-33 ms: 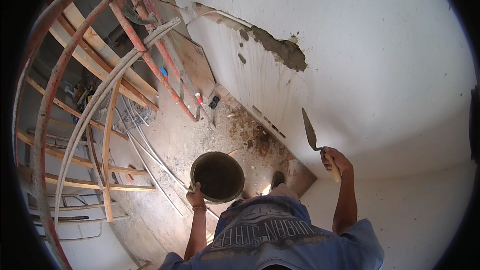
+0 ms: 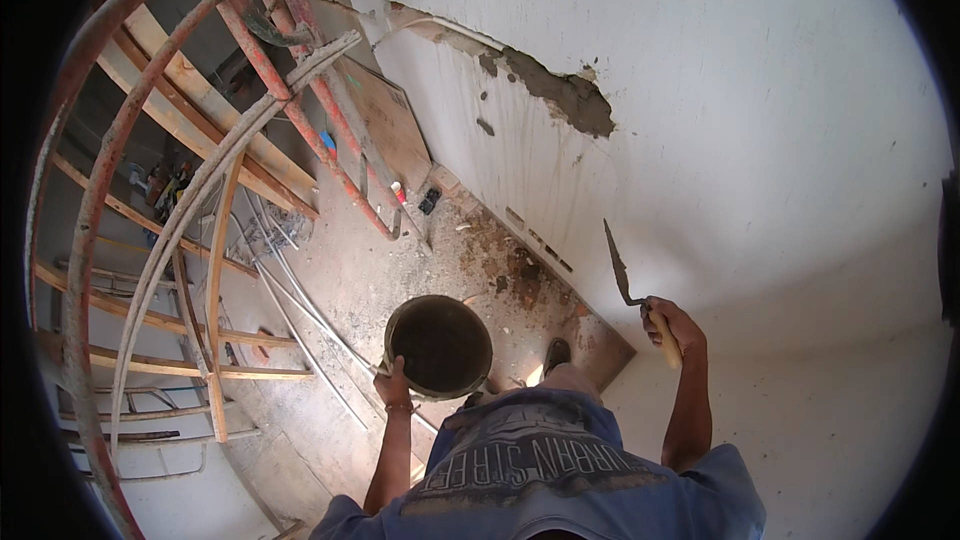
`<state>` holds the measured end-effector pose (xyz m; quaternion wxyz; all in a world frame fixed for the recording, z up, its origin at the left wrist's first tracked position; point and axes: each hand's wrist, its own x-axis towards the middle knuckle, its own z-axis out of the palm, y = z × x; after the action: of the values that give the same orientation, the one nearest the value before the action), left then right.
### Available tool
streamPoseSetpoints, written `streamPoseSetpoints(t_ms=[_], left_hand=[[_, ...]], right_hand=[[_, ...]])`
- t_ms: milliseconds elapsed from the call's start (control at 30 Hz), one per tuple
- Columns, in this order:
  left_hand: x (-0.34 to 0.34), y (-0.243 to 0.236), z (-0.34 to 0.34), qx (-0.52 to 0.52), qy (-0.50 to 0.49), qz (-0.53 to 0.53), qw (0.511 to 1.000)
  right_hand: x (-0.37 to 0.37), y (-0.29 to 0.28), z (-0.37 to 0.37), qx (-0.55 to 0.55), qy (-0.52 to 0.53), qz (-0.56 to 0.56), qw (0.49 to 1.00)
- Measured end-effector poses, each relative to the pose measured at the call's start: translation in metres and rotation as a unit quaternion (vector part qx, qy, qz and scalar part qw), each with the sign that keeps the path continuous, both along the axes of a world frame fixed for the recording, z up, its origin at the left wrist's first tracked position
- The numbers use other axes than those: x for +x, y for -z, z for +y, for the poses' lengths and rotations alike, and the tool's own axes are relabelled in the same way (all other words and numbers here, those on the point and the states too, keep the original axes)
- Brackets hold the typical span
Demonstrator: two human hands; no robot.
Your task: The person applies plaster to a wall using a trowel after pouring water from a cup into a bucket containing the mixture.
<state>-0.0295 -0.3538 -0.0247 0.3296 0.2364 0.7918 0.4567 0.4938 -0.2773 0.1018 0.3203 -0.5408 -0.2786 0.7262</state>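
My left hand [image 2: 394,386] grips the near left rim of a dark round bucket [image 2: 470,332], held in front of my body above the floor. The bucket's inside is dark, so I cannot tell how much it holds. On the right, my right hand [image 2: 678,324] is closed round the wooden handle of a pointed trowel [image 2: 617,262]. Its grey-smeared blade points up and away, apart from the bucket and in front of the white wall [image 2: 760,120]. Higher on that wall, a long patch of rough grey mortar [image 2: 565,100] shows, with streaks running down below it.
Red scaffold frames [image 2: 340,130] stand on the left, with wooden planks [image 2: 190,110] among them. Pale pipes [image 2: 310,315] and debris lie on the dirty floor [image 2: 450,260]. A board [image 2: 385,120] leans by the wall. My shoe [image 2: 557,354] is close to the wall's foot.
The bucket has shifted slightly up and to the right with my left hand. The trowel blade has turned a little and appears narrower.
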Motion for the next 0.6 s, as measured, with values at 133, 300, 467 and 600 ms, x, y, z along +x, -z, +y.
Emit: streamPoseSetpoints(t_ms=[133,300,467,600], left_hand=[[0.012,-0.032,0.057,-0.107,0.097,0.017,0.989],[0.021,-0.054,0.1,0.137,0.176,-0.031,0.974],[0.043,-0.093,0.109,0.222,0.242,0.008,0.945],[0.03,-0.095,0.103,0.166,0.206,0.039,0.964]], right_hand=[[-0.061,0.003,-0.006,0.112,-0.126,-0.094,0.981],[-0.142,0.034,0.028,0.443,-0.324,-0.411,0.728],[-0.221,0.045,0.066,0.404,-0.388,-0.518,0.647],[-0.212,0.004,0.058,0.471,-0.477,-0.48,0.566]])
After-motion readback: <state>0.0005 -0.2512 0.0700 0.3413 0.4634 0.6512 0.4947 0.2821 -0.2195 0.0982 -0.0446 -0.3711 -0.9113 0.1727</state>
